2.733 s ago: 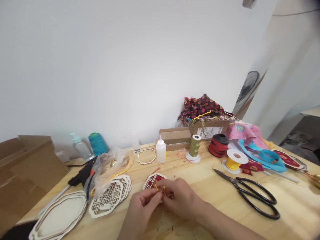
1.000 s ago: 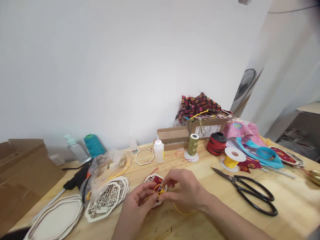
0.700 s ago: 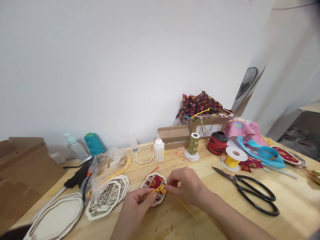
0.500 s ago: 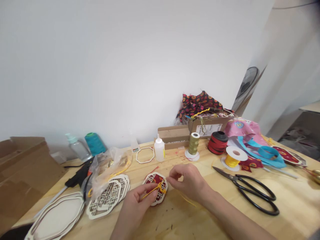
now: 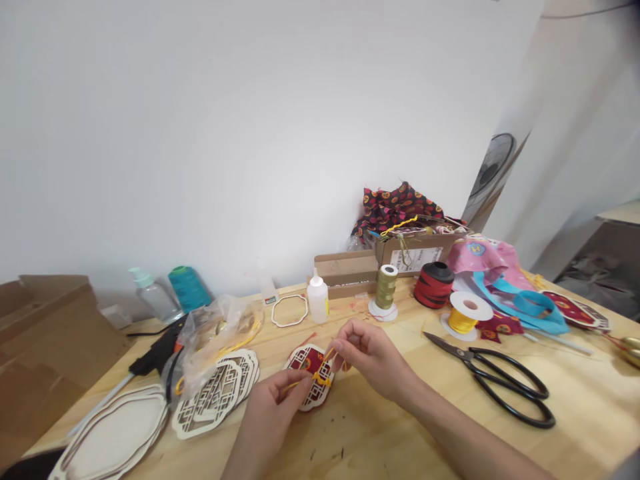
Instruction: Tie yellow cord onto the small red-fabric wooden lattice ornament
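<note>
- Half burying the wooden table (image 5: 350,440) in clutter across the lower frame, with black scissors (image 5: 469,360) at lower right and a stack of lattice cutouts (image 5: 220,393) at lower left.
- Pinching one end of the yellow cord (image 5: 320,379) with the right hand (image 5: 373,357), just right of centre, thumb and forefinger closed on it, other fingers curled.
- Gripping the other end with the left hand (image 5: 273,403) at lower centre, fingertips clamped on the strand, drawing it taut between the two hands.
- Lying flat on the table beneath the cord, at lower centre: the ornament (image 5: 309,373), red fabric inside a pale fretwork frame.
- Judging the cord light, limp and slick, so taking hold close to the knot; judging the ornament light and stiff but brittle in its thin bars, so holding it by the outer rim.
- Struggling to make out the knot, too small to read; failing to tell whether the cord is passing through the ornament; losing its near edge behind the left fingers and both forearms at the bottom edge.
</note>
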Demonstrator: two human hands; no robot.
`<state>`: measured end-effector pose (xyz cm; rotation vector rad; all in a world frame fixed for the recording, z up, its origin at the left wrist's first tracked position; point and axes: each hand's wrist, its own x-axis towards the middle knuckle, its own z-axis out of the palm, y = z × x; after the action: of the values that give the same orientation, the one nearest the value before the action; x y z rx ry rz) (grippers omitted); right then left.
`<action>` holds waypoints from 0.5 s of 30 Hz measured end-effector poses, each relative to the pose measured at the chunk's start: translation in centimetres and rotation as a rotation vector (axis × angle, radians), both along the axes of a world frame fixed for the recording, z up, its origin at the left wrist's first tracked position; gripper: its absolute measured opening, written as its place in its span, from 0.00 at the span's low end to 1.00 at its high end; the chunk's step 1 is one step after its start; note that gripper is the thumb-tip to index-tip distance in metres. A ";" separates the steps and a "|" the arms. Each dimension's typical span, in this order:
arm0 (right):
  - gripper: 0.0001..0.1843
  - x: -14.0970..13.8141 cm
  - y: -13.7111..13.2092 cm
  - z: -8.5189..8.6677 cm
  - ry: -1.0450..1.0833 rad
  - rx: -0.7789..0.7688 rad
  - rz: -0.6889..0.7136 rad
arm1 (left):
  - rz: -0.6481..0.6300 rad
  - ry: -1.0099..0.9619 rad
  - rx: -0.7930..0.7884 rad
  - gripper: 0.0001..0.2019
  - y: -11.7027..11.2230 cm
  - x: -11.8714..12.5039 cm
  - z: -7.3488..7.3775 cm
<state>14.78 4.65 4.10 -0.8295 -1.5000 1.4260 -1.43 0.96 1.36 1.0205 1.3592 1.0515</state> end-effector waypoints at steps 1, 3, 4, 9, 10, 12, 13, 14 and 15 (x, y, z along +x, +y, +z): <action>0.11 -0.1 -0.1 0.0 0.025 -0.010 0.025 | -0.009 -0.004 0.009 0.08 0.0 0.0 -0.1; 0.11 -0.2 -0.2 -0.2 0.067 -0.030 0.060 | -0.028 0.022 0.026 0.08 0.0 0.0 -0.1; 0.11 -0.2 -0.2 -0.3 0.087 -0.044 0.068 | -0.032 0.041 0.032 0.08 0.0 0.0 -0.1; 0.14 -0.2 -0.3 0.0 0.195 -0.158 0.091 | -0.013 0.078 0.013 0.09 0.1 0.0 0.3; 0.14 -0.3 -0.4 0.0 0.216 -0.179 0.092 | -0.016 0.082 0.008 0.09 0.1 0.0 0.3; 0.14 -0.3 -0.5 -0.1 0.259 -0.216 0.097 | -0.025 0.088 0.009 0.09 0.1 0.0 0.3; 0.14 -0.4 -0.5 -0.2 0.284 -0.230 0.103 | -0.030 0.084 0.011 0.08 0.1 0.0 0.3; 0.13 -0.5 -0.5 -0.3 0.311 -0.240 0.110 | -0.029 0.076 0.013 0.08 0.2 0.0 0.2; 0.12 -0.5 -0.5 -0.5 0.335 -0.248 0.113 | -0.023 0.063 0.015 0.07 0.2 0.0 0.1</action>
<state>14.29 4.17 3.64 -0.6185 -1.1458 1.7631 -1.42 1.13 1.48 1.0859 1.3891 1.0206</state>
